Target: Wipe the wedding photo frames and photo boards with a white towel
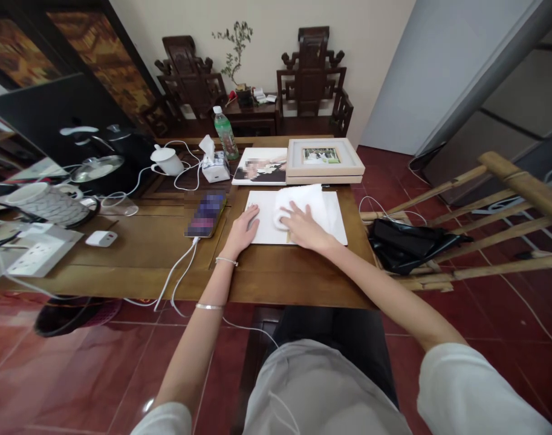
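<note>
My left hand [242, 231] lies with its fingers stretched out on the left edge of a flat white board [263, 212] near the table's front. On the board's right half is a folded, fluffy white cloth [321, 207]. My right hand [304, 226] rests on top of this cloth, fingers spread and pressing down on it. The cloth hides part of the board, and a small tan strip shows on the board below my right hand. What is printed on the board, if anything, cannot be made out.
Behind the board are a photo panel [260, 166] and a light wooden frame box [325, 160]. To the left lie a phone [205, 214] with cables, a tissue box [216, 167], a green bottle [225, 133], a lidded cup [167, 161] and a power strip [44, 249]. A bamboo chair [497, 217] stands right.
</note>
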Action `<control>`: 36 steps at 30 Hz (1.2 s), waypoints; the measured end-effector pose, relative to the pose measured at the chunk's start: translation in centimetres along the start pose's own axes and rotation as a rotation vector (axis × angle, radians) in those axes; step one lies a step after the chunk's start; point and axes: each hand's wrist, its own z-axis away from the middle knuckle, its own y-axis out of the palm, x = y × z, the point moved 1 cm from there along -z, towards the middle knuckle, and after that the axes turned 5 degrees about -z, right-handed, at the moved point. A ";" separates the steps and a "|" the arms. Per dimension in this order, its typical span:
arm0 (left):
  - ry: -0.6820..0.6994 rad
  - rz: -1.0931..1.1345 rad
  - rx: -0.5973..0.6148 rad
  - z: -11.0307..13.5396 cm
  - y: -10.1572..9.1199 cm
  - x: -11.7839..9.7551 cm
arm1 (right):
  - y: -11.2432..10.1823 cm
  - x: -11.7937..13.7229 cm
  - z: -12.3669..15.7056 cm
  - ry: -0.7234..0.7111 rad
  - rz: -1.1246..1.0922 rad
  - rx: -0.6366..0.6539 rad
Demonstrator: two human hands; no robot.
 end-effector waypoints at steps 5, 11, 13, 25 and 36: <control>0.005 0.011 0.004 0.0 0.0 -0.2 | 0.6 4.0 5.4 -0.066 0.028 0.061; 0.002 0.018 0.003 0.0 0.0 -0.2 | -0.7 4.0 5.6 -0.132 -0.017 0.116; 0.003 0.012 0.004 0.0 0.0 -0.1 | -1.1 2.4 3.7 -0.117 -0.039 0.110; 0.023 -0.007 0.050 -0.1 0.3 0.4 | -0.6 -1.6 -3.7 0.007 0.059 -0.013; 0.025 0.000 0.043 0.0 0.1 0.0 | -0.3 6.3 5.7 -0.100 0.032 0.105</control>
